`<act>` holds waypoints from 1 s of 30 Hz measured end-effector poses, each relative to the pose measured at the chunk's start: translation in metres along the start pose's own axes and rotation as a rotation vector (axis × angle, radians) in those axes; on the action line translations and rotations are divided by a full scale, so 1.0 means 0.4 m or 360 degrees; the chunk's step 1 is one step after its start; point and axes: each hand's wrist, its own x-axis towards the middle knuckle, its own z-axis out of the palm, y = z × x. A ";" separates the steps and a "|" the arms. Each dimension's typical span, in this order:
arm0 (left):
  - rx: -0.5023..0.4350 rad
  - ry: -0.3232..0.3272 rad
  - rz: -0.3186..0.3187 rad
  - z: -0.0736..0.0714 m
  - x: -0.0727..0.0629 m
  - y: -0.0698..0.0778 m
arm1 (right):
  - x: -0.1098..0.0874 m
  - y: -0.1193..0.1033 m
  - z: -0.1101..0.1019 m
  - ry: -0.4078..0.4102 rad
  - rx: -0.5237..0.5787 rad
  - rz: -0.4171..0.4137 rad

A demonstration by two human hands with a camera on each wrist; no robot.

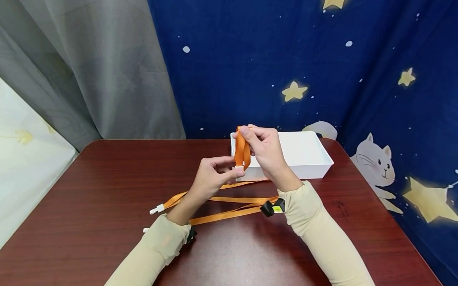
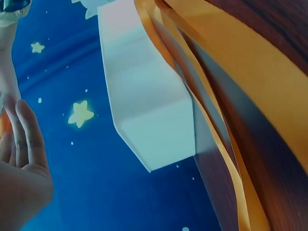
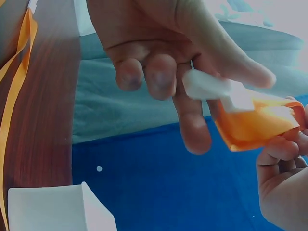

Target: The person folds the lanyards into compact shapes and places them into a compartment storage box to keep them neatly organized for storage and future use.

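Observation:
An orange lanyard is held up, its strap gathered into short folds, in front of the white box. My right hand pinches the folded strap near its top between thumb and fingers. Below it, my left hand holds the lanyard's white plastic clip between thumb and forefinger. The right wrist view shows the other left fingers hanging apart from the strap. More orange lanyards lie stretched across the table beneath both hands, one with its white clip toward the left.
The white open box stands at the table's back right, behind the right hand. The dark red wooden table ends at grey and blue curtains. The left forearm crosses over the lying straps.

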 end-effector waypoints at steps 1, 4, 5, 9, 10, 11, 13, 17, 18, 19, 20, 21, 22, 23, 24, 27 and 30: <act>-0.0019 0.0012 0.0011 0.004 0.000 -0.001 | 0.000 0.000 0.001 0.0004 -0.0002 -0.0004; -0.0049 0.0047 0.0037 0.014 -0.001 -0.002 | 0.000 0.000 0.004 0.0019 -0.0002 -0.0009; -0.0051 0.0062 0.0043 0.017 -0.001 -0.003 | 0.000 0.000 0.006 0.0022 -0.0001 -0.0008; -0.0023 0.0136 0.0090 0.029 -0.002 -0.006 | -0.001 -0.001 0.010 0.0031 -0.0003 -0.0017; -0.0014 0.0162 0.0105 0.032 -0.003 -0.007 | -0.001 -0.001 0.011 0.0032 -0.0005 -0.0018; -0.0004 0.0188 0.0120 0.036 -0.003 -0.008 | -0.001 -0.001 0.012 0.0034 -0.0006 -0.0018; 0.0023 0.0238 0.0158 0.042 -0.004 -0.010 | -0.001 0.000 0.013 0.0041 -0.0009 -0.0024; 0.0107 0.0324 0.0204 0.053 -0.005 -0.013 | -0.003 0.003 0.014 0.0050 -0.0010 -0.0028; 0.0129 0.0342 0.0216 0.055 -0.004 -0.013 | -0.003 0.002 0.014 0.0051 -0.0010 -0.0028; 0.0150 0.0357 0.0228 0.056 -0.003 -0.012 | -0.003 0.002 0.013 0.0050 -0.0009 -0.0024; 0.0166 0.0371 0.0234 0.057 -0.003 -0.013 | -0.004 0.001 0.012 0.0046 -0.0011 -0.0019; 0.0179 0.0380 0.0236 0.057 -0.002 -0.013 | -0.004 0.000 0.011 0.0040 -0.0011 -0.0010; 0.0185 0.0387 0.0240 0.057 -0.002 -0.012 | -0.004 -0.001 0.010 0.0034 -0.0015 -0.0002; 0.0194 0.0388 0.0250 0.054 -0.001 -0.014 | -0.004 -0.004 0.008 0.0030 -0.0019 0.0007; 0.0199 0.0383 0.0262 0.051 0.001 -0.014 | -0.004 -0.006 0.007 0.0028 -0.0026 0.0015; 0.0208 0.0345 0.0275 0.042 0.004 -0.015 | -0.004 -0.011 0.003 0.0029 -0.0040 0.0041; 0.0226 0.0297 0.0294 0.033 0.006 -0.015 | -0.004 -0.017 0.001 0.0033 -0.0048 0.0073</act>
